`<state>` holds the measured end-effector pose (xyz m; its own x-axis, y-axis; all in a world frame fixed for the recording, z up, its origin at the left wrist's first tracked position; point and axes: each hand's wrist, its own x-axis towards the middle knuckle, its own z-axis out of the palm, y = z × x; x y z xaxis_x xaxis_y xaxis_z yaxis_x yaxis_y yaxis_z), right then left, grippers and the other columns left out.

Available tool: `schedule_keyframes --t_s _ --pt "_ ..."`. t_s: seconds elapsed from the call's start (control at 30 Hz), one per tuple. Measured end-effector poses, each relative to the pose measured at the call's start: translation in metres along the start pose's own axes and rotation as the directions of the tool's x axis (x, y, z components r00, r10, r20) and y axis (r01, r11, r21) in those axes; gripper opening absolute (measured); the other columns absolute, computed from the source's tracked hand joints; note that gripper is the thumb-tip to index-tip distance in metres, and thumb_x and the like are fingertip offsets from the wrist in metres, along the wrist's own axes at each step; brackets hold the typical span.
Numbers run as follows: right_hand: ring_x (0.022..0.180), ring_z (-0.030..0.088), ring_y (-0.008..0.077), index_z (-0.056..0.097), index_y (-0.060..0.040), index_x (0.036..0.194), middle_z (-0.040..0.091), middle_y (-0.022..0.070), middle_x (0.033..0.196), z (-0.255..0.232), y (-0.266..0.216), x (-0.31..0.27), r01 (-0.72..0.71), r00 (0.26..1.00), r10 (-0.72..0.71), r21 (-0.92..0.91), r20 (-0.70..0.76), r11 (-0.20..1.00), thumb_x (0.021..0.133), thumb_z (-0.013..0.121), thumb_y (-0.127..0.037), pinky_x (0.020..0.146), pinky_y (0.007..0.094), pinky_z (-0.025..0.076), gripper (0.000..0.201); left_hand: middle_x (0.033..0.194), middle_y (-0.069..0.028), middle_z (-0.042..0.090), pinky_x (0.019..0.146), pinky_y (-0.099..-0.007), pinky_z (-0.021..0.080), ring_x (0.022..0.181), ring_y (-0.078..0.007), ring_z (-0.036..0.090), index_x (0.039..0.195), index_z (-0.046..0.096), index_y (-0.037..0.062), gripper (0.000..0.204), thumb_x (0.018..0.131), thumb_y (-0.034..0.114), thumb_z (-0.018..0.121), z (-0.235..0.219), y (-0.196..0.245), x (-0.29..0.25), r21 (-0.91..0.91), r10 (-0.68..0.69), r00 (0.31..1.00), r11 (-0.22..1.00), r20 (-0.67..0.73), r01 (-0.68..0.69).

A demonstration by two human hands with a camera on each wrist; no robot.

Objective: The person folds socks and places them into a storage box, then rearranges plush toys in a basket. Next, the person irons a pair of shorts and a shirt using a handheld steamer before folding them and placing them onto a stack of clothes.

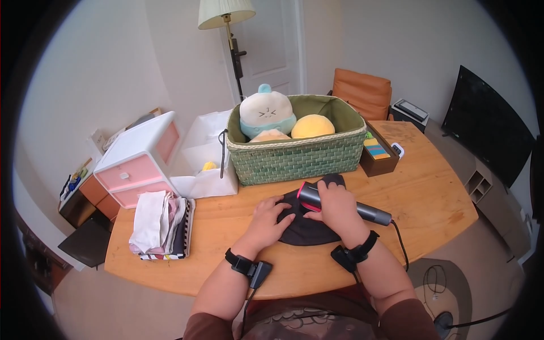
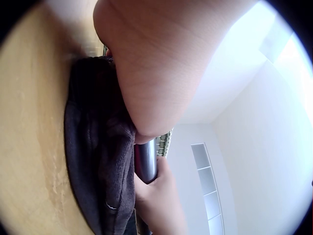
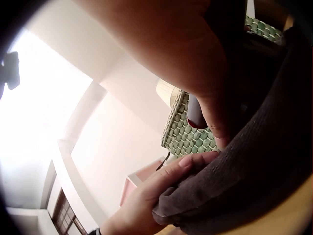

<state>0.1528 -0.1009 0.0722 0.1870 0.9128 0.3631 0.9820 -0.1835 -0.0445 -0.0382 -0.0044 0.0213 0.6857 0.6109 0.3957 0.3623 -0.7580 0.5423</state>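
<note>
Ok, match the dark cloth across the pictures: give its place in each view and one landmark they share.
Head: the dark cloth lies just right of and below centre, on the table.
Left wrist: left of centre, running down to the bottom edge.
Right wrist: lower right, reaching the right edge.
Shared landmark: the green woven basket, partly visible in both wrist views.
</note>
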Motion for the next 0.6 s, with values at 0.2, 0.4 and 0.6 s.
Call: schedule_keyframes --t_s 0.2,0.4,0.6 --pt "0.102 0.061 0.032 0.052 -0.0041 0.115 0.059 0.0152 0.109 -0.001 -0.01 0.019 -0.018 0.993 0.022 -0.03 0.119 0.999 0.057 0.091 -0.043 0.081 0.0386 0.054 0.08 0.134 -0.0183 0.054 0.108 -0.0441 0.034 0.127 -0.036 0.047 0.115 0.067 0.0074 0.034 0.091 0.031 0.064 0.002 -0.003 0.001 0.014 0.003 1.0 1.0 -0.006 -0.003" --pt "0.106 0.061 0.0329 0.052 -0.0066 0.123 0.059 0.0168 0.115 -0.002 -0.01 0.024 0.047 0.985 -0.052 0.037 0.165 0.998 0.062 0.089 -0.039 0.085 0.0399 0.054 0.079 0.131 -0.019 0.056 0.106 -0.0438 0.037 0.124 -0.0373 0.049 0.113 0.068 0.0065 0.033 0.09 0.029 0.065 0.007 -0.006 0.001 -0.02 0.006 0.999 1.0 -0.048 -0.007" --pt "0.098 0.065 0.0326 0.057 -0.0075 0.121 0.065 0.0153 0.103 0.001 -0.009 0.02 0.071 0.997 -0.072 0.141 0.0 0.987 0.067 0.083 -0.049 0.08 0.0406 0.054 0.073 0.126 -0.0183 0.059 0.106 -0.0449 0.035 0.121 -0.0361 0.051 0.11 0.069 0.0058 0.035 0.087 0.032 0.066 0.009 -0.002 0.004 0.002 -0.013 0.998 1.0 -0.069 0.014"
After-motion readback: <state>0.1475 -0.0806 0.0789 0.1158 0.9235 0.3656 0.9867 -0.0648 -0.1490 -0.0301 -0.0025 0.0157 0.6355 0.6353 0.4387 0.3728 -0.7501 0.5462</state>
